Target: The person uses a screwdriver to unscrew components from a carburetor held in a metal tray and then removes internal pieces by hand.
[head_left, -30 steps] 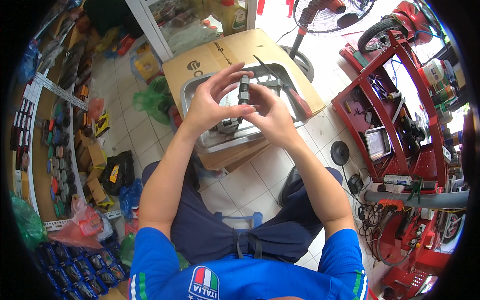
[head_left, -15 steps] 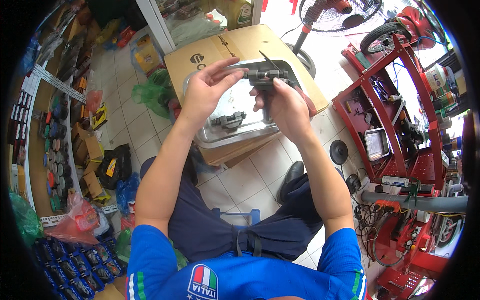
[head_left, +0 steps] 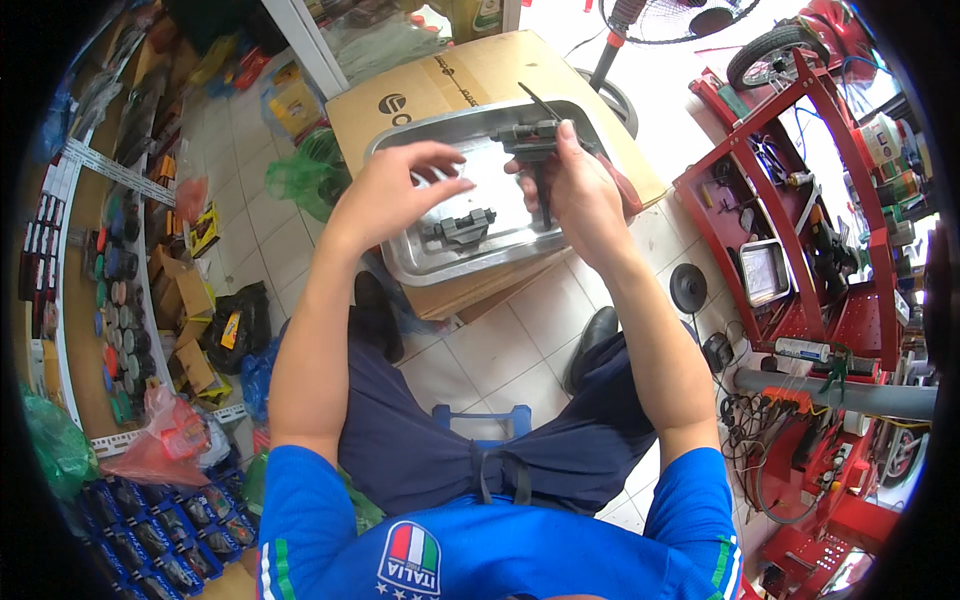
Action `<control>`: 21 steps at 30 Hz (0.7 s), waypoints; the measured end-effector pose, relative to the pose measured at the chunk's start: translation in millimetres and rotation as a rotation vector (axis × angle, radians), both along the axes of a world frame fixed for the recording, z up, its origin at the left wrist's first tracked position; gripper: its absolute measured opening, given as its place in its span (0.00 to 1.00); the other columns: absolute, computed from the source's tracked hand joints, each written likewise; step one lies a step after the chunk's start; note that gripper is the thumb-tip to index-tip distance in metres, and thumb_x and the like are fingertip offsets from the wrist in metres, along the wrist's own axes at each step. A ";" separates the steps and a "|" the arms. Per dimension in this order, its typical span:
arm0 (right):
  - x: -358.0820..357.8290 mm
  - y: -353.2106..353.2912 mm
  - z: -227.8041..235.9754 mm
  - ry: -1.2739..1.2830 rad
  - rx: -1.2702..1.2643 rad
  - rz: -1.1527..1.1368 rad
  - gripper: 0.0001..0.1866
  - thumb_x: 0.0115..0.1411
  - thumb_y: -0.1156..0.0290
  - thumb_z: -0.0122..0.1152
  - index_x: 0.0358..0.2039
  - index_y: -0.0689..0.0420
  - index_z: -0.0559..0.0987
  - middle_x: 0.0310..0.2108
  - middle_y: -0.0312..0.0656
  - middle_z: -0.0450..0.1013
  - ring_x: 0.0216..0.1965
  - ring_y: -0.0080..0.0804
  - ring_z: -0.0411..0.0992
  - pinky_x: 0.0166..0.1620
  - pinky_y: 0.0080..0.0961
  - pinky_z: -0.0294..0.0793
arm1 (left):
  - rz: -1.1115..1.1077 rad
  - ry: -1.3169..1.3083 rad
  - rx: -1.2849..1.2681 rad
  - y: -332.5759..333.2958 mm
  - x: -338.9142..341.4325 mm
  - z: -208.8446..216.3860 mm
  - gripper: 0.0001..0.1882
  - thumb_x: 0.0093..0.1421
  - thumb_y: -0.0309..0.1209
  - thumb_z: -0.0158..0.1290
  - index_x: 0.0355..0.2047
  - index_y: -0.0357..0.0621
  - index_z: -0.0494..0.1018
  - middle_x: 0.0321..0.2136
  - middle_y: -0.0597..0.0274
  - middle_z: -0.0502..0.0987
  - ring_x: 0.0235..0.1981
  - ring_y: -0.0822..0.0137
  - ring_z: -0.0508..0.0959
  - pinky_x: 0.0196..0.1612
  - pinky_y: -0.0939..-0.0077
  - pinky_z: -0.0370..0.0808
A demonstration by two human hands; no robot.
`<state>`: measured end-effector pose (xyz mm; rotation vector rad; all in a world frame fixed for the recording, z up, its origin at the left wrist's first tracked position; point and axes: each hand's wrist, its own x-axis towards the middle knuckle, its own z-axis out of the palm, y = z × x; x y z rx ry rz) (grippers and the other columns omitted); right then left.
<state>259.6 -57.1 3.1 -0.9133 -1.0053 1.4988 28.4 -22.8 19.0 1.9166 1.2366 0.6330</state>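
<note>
Grasping a dark metal part (head_left: pixel 526 142), right fingers (head_left: pixel 570 149) curl; left fingers (head_left: pixel 432 153) hang loosely parted.

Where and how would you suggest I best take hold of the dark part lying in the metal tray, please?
I'd pinch the dark part across its wider middle block, coming from above with the left hand, which hovers open nearby. It lies roughly left to right in the metal tray with its top uncovered; the narrower left end likely offers less grip.
</note>
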 end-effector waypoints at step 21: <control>-41.4 21.7 -41.3 -1.145 0.278 -0.046 0.25 0.66 0.78 0.50 0.65 0.60 0.70 0.53 0.65 0.70 0.56 0.62 0.71 0.60 0.45 0.70 | -0.162 0.472 0.165 -23.4 2.3 -19.9 0.22 0.48 0.38 0.66 0.43 0.42 0.83 0.42 0.57 0.80 0.42 0.52 0.80 0.47 0.61 0.78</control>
